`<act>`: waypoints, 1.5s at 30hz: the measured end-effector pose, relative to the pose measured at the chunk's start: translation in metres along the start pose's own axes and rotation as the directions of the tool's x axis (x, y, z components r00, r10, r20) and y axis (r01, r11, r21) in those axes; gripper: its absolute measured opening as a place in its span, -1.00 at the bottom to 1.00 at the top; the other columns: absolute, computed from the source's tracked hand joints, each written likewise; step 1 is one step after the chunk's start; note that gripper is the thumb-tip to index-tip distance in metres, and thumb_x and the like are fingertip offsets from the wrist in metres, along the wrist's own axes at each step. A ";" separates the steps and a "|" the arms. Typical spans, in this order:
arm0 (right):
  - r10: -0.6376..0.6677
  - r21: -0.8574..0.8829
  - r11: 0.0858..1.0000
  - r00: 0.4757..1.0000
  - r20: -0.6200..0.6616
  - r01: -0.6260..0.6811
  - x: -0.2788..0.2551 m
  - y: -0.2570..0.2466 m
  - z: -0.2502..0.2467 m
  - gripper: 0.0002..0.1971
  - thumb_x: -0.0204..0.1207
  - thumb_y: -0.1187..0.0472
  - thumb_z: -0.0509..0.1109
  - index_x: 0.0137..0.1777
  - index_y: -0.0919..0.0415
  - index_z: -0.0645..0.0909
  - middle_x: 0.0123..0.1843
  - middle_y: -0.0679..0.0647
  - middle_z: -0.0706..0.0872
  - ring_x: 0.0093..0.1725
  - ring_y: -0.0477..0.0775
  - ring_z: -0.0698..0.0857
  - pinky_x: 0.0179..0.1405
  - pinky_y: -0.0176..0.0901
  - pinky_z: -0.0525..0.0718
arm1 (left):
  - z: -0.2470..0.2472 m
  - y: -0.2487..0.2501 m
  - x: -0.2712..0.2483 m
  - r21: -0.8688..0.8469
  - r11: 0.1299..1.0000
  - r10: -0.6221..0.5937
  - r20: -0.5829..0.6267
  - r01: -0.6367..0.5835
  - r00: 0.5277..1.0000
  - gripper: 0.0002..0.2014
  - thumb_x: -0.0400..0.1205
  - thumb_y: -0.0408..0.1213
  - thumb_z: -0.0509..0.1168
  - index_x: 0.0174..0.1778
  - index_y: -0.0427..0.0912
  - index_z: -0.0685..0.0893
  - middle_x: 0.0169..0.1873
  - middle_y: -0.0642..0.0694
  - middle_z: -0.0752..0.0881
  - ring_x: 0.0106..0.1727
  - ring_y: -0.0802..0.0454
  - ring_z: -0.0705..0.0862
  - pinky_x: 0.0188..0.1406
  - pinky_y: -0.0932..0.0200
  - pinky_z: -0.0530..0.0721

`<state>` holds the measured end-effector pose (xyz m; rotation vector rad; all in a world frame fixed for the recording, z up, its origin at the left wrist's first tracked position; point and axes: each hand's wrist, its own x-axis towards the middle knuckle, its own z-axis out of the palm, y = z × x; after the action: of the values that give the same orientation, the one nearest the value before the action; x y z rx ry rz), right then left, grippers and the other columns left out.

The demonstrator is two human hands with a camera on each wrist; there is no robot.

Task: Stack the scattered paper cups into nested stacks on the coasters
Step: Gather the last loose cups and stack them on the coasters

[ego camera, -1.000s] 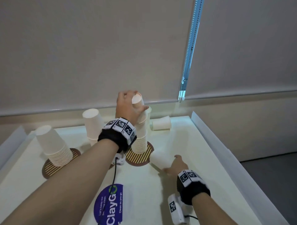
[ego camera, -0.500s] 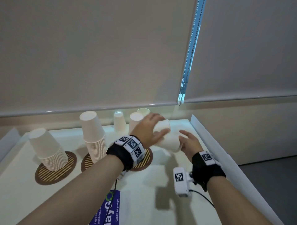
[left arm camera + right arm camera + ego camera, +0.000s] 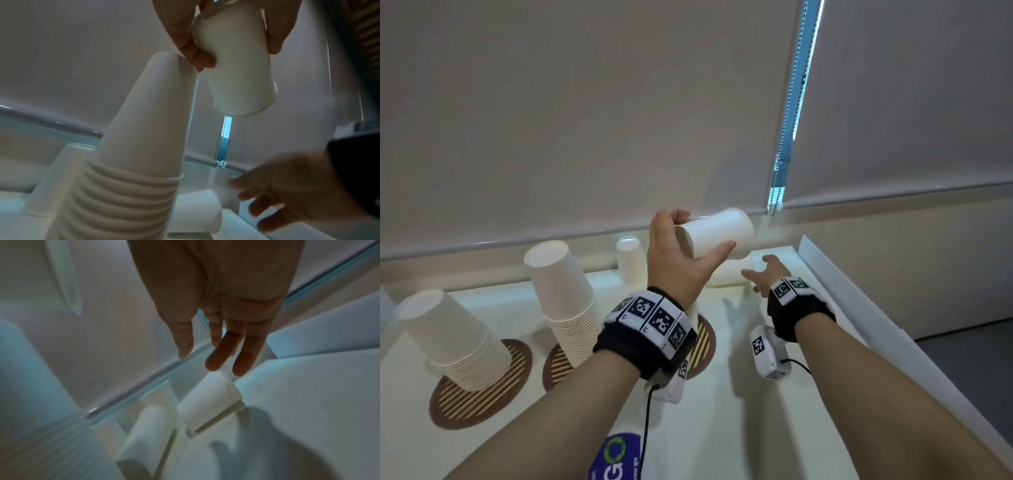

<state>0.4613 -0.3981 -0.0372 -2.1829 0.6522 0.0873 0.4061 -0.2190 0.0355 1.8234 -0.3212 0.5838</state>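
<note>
My left hand (image 3: 702, 236) grips a white paper cup (image 3: 726, 229) sideways in the air, rim pointing right; the left wrist view shows this cup (image 3: 238, 68) just right of the top of a nested stack (image 3: 139, 146). My right hand (image 3: 758, 270) is open, fingers spread, just short of a cup lying on its side (image 3: 722, 279) at the table's back. Its fingers (image 3: 242, 353) hover over that cup (image 3: 207, 402). Two nested stacks (image 3: 452, 335) (image 3: 565, 291) stand upside down on striped coasters (image 3: 479, 387) (image 3: 558, 366). A third coaster (image 3: 702, 342) shows behind my left wrist.
A single upside-down cup (image 3: 630, 257) stands at the back by the wall. A raised white wall (image 3: 859, 308) borders the table on the right. A purple sticker (image 3: 616, 459) lies near the front edge. A blind's bead cord (image 3: 780, 164) hangs behind.
The cup passed from my right hand to my left, which lifted it up beside the third stack. My right hand let go and moved back toward the lying cup.
</note>
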 end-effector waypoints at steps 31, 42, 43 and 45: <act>-0.352 0.729 0.684 0.890 0.291 0.032 -0.097 -0.070 -0.065 -0.54 0.73 0.00 0.03 -0.30 0.23 0.53 -0.69 0.03 0.32 -0.81 -0.13 0.25 -0.67 -0.33 0.48 | -0.007 0.051 0.005 -0.009 1.000 0.013 0.039 -0.012 0.999 -0.18 0.21 -0.18 0.66 0.35 0.06 0.38 0.04 0.12 0.56 0.07 0.13 0.57 0.09 0.42 0.53; -0.350 0.289 0.911 0.921 0.170 0.293 -0.127 -0.110 -0.034 -0.77 0.62 0.19 0.19 0.09 0.24 0.65 -0.07 0.06 0.63 -0.27 -0.06 0.57 -0.28 -0.20 0.54 | -0.057 0.054 0.025 -0.014 0.991 -0.133 -0.135 0.133 0.982 -0.36 0.18 -0.14 0.67 -0.03 -0.08 0.37 0.04 -0.07 0.57 0.05 -0.07 0.61 0.11 0.03 0.64; -0.318 0.285 0.919 0.940 0.124 0.273 -0.120 -0.104 -0.033 -0.74 0.61 0.21 0.21 0.18 0.26 0.65 -0.10 0.06 0.64 -0.26 -0.05 0.58 -0.27 -0.19 0.54 | -0.053 0.051 0.024 0.032 0.995 -0.089 -0.086 0.092 0.992 -0.38 0.21 -0.13 0.66 -0.03 -0.09 0.38 0.04 -0.07 0.55 0.04 -0.05 0.57 0.11 0.05 0.62; -0.244 0.265 0.941 0.965 0.095 0.211 -0.107 -0.089 -0.032 -0.70 0.60 0.25 0.21 0.25 0.27 0.64 -0.08 0.10 0.67 -0.14 0.05 0.65 -0.14 -0.11 0.59 | -0.046 0.043 0.022 0.116 0.992 -0.044 0.031 0.040 0.999 -0.43 0.27 -0.13 0.63 0.00 -0.12 0.41 0.04 -0.03 0.47 0.02 0.04 0.49 0.07 0.21 0.52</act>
<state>0.4065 -0.3304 0.0764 -1.9711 0.3151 0.0189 0.3926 -0.1878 0.0936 1.9480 -0.2760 0.5527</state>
